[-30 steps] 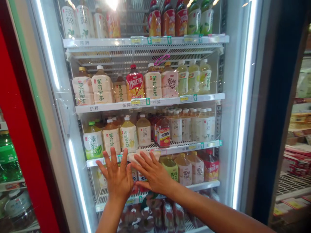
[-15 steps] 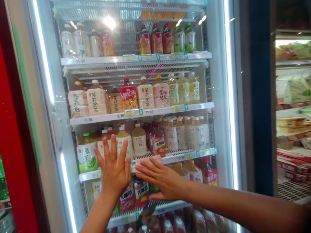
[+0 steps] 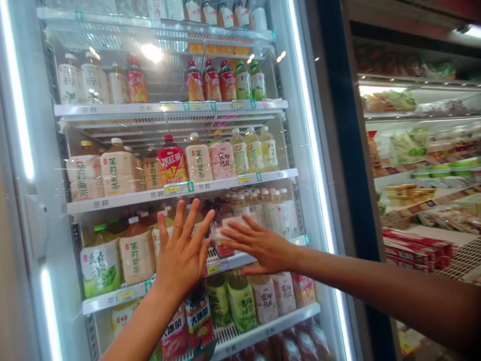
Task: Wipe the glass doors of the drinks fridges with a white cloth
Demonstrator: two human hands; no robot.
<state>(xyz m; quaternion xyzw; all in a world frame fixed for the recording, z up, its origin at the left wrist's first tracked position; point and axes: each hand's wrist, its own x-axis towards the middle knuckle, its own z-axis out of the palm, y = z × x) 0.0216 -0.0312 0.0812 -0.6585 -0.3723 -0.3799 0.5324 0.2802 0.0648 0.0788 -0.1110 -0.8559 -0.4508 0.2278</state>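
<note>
Before a glass cooler door [image 3: 161, 75], the left hand [image 3: 182, 250] spreads empty fingers wide; to its right, the right hand [image 3: 265, 245] lays uncurled fingers over a pale cloth [image 3: 221, 225], seemingly soft, light, best held flat by its middle; bottles [image 3: 199, 163] stand beyond.

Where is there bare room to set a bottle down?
On the second visible shelf from the top, between the single red-capped bottle and the three red-capped bottles; also on the wire rack beside the red boxes. It's crowded behind the right hand, where white-labelled bottles stand packed.
</note>
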